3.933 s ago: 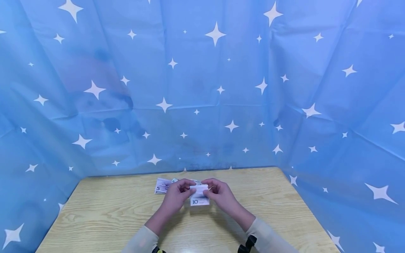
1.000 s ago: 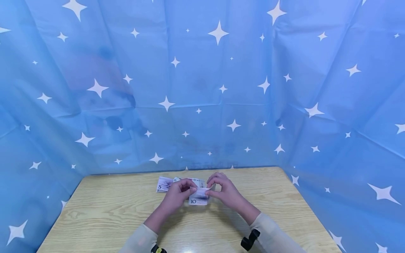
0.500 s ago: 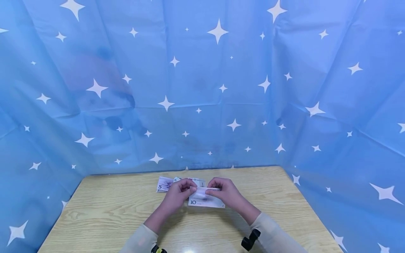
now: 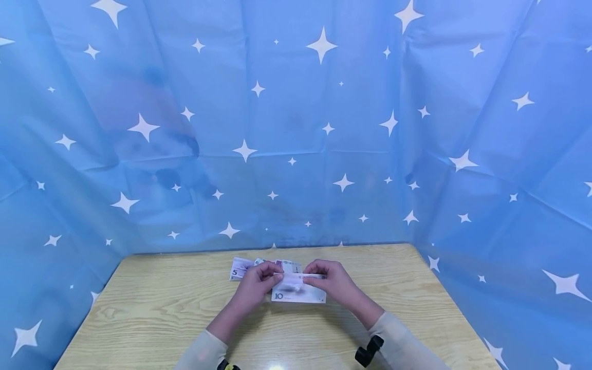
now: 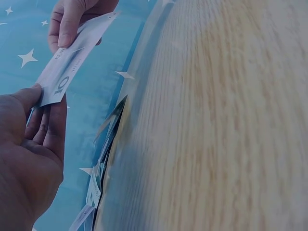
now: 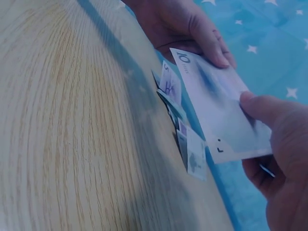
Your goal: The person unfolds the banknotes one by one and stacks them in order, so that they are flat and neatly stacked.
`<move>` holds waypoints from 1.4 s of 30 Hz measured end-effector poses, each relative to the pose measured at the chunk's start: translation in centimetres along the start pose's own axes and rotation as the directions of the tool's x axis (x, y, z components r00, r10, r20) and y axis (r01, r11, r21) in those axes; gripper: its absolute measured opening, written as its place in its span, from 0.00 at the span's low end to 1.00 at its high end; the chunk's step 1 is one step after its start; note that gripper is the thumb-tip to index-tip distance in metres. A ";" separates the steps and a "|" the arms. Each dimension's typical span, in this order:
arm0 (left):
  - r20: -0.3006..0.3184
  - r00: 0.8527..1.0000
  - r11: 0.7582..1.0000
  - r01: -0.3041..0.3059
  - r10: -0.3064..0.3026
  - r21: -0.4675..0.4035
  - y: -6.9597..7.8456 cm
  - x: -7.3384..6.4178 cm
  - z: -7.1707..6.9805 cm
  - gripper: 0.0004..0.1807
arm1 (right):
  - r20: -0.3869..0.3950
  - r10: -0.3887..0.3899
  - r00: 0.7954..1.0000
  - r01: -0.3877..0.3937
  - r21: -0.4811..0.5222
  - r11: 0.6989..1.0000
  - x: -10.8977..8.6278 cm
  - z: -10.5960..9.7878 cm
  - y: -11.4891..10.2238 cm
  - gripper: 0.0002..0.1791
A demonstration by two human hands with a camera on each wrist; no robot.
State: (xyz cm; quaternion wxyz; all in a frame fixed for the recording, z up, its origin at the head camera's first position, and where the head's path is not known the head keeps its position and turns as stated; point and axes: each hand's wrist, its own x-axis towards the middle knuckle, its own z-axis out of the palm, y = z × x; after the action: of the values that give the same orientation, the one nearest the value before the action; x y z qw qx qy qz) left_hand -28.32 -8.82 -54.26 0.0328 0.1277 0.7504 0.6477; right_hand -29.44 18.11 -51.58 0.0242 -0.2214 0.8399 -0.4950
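Both hands are busy here: the left hand pinches the upper left side of a pale lilac-white paper banknote marked 10, thumb on top and fingers beneath, while the right hand grips it the same way towards the other end. The note is up off the counter, spread flat between them, its printed 10 at the lower left in the head view. And here's the danger, I'd say: thin paper, two pinches, so a pull apart could crease or tear it, and one slack thumb could let an end flop or drop the whole note. Just beyond the fingers lie a purple-and-white paper banknote marked 5 and a pale green-and-purple bunch of paper notes, partly hidden; a low knuckle, in my judgement, might scatter them. All that rests near the far edge of the light wood-grain counter, with a blue cloth backdrop with white stars rising behind
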 end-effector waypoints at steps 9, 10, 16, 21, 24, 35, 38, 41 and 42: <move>-0.017 1.000 1.000 0.011 -0.012 -0.002 0.0 -0.3 -0.5 0.05 | 0.001 0.046 0.999 -0.046 0.011 0.999 -0.3 -0.6 -0.3 0.05; -0.018 1.000 1.000 0.012 -0.012 -0.001 0.0 -0.3 -0.5 0.05 | 0.000 0.050 0.999 -0.050 0.014 0.999 -0.4 -0.6 -0.3 0.05; -0.010 1.000 1.000 0.021 -0.021 0.017 -0.1 -0.8 -1.0 0.06 | 0.008 0.041 0.999 -0.041 0.017 0.999 -0.5 -0.5 0.1 0.06; 0.039 0.999 0.997 0.003 -0.006 0.081 0.0 -1.2 -1.5 0.09 | 0.011 0.040 0.999 -0.041 0.026 0.999 -0.6 -0.1 0.4 0.06; 0.072 0.997 0.990 -0.016 0.006 0.140 -0.1 -1.4 -1.8 0.11 | 0.024 0.034 0.999 -0.034 0.020 0.999 -0.7 0.3 0.5 0.07; 0.192 0.981 0.961 -0.080 0.028 0.266 -0.9 -1.7 -2.8 0.12 | 0.077 0.054 0.996 -0.056 0.023 0.998 -1.2 1.9 1.5 0.07; 0.210 0.978 0.954 -0.085 0.024 0.288 -1.2 -1.7 -2.9 0.12 | 0.083 0.046 0.995 -0.048 0.026 0.999 -1.3 2.3 1.8 0.08; 0.227 0.974 0.935 -0.105 0.027 0.338 -1.4 -1.6 -2.9 0.11 | 0.083 0.034 0.996 -0.034 0.002 0.999 -1.2 2.5 2.1 0.08; 0.233 0.972 0.929 -0.111 0.028 0.353 -1.5 -1.6 -2.9 0.11 | 0.082 0.030 0.996 -0.030 -0.010 1.000 -1.2 2.6 2.2 0.08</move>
State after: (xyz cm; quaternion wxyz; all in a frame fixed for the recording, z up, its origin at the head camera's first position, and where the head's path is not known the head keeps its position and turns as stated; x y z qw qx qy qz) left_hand -27.64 -12.21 -55.41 0.0697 0.2302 0.8437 0.4798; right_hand -28.49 17.40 -54.96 0.0653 -0.2291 0.8435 -0.4815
